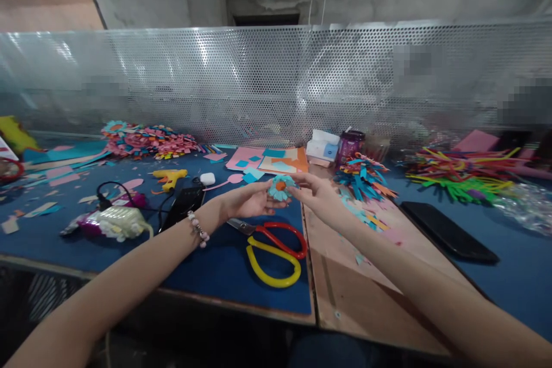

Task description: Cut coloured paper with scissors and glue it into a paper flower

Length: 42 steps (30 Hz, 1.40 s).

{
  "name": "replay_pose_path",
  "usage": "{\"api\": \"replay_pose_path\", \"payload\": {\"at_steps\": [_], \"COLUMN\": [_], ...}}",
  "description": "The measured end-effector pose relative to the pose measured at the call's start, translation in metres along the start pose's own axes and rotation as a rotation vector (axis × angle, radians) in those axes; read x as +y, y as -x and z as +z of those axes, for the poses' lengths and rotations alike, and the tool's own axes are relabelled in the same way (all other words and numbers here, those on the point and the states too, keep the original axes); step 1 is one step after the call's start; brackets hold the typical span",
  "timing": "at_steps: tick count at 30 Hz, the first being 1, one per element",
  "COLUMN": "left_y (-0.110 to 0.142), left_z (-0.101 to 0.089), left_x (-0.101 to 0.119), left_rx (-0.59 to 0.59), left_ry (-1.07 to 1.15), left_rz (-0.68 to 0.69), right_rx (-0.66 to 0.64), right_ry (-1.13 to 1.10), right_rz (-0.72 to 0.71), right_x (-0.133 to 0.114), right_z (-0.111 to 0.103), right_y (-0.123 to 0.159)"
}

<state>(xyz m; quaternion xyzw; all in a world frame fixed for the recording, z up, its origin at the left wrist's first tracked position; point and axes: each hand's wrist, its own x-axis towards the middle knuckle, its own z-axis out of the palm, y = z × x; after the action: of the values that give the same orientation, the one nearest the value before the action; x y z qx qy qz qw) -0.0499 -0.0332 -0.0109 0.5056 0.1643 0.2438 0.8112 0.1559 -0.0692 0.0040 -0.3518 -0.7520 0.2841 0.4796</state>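
A light blue paper flower (276, 194) with an orange centre is held up over the table, between both hands. On its left side, my left hand (250, 198) grips the edge, with a beaded bracelet at the wrist. From the right, the fingertips of my right hand (314, 190) pinch the petals. Below the hands lie scissors (278, 286) with one red and one yellow handle loop, their blades partly hidden behind my left forearm. Behind the flower are pink, orange and blue paper sheets (245, 156).
A yellow glue gun (170, 178), a dark phone (185, 207) and a taped bundle (114, 221) lie to the left. At the back left is a heap of paper flowers (149, 141). Fringed paper strips (364, 175), pipe cleaners (461, 172) and a black phone (448, 230) occupy the right.
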Motion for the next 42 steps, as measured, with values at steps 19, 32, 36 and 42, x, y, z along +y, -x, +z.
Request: {"api": "replay_pose_path", "payload": {"at_steps": [19, 32, 36, 42], "left_y": [0.000, 0.001, 0.001, 0.001], "left_z": [0.019, 0.016, 0.016, 0.018], "left_x": [-0.001, -0.002, -0.002, -0.002], "left_rx": [0.408, 0.361, 0.370, 0.406], "left_ry": [-0.769, -0.833, -0.840, -0.882], "left_rz": [0.232, 0.267, 0.284, 0.342], "right_rx": [0.156, 0.172, 0.174, 0.174], "right_ry": [0.026, 0.083, 0.142, 0.176], "right_rz": [0.121, 0.097, 0.057, -0.010], "right_x": [0.012, 0.006, 0.006, 0.006], "right_z": [0.008, 0.008, 0.007, 0.009], "right_y": [0.010, 0.014, 0.015, 0.017]}}
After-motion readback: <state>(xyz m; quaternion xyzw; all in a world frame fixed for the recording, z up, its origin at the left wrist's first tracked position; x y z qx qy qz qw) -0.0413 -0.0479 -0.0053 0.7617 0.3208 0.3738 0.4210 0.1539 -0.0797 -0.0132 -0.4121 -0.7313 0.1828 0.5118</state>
